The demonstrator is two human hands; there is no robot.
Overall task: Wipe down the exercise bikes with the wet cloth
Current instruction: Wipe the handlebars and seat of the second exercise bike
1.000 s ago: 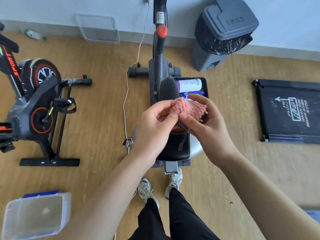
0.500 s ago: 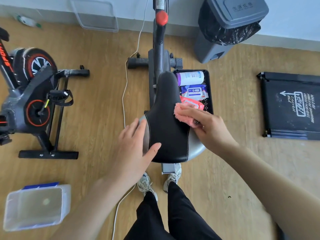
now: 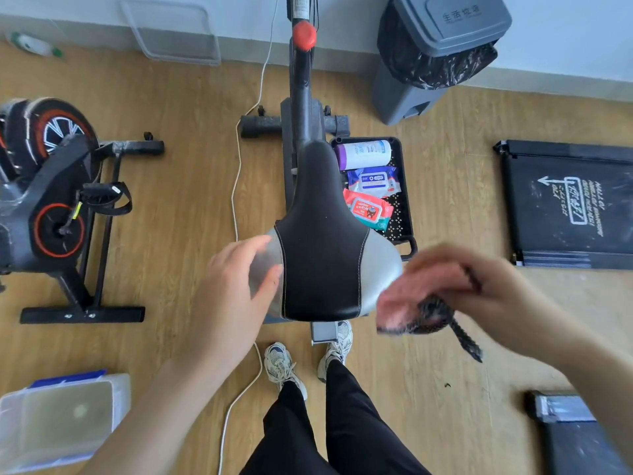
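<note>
I braced the saddle with my left hand, fingers spread loose against its left flank, to steady it; my right hand clutched the cloth, blurred, beside the saddle's right edge.

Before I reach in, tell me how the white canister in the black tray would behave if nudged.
The white canister lies on its side, so it would probably roll. The black tray rim and blue wipes pack beside it should stop it.
</note>
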